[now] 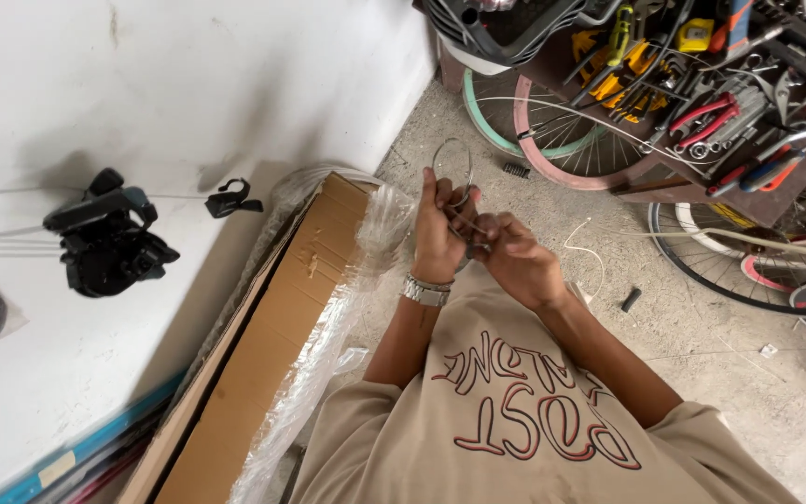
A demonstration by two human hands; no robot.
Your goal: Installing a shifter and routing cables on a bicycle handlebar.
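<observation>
A long cardboard box [263, 355] with clear plastic wrap [328, 345] lies along the white wall [235, 84]. Bicycle wheels [552, 140] lean under a tool shelf [701, 93]. The left hand [438, 233] and the right hand [515, 257], fingers closed, both grip a thin coiled wire [452, 159] in front of the chest, above the concrete floor [701, 336]

Cable coil [452, 166] partly hidden (behind hands [478, 245]).

A thin grey wire [452, 168] is curled into a small loop, standing upright just above the cardboard box [272, 336], pinched at its base.
</observation>
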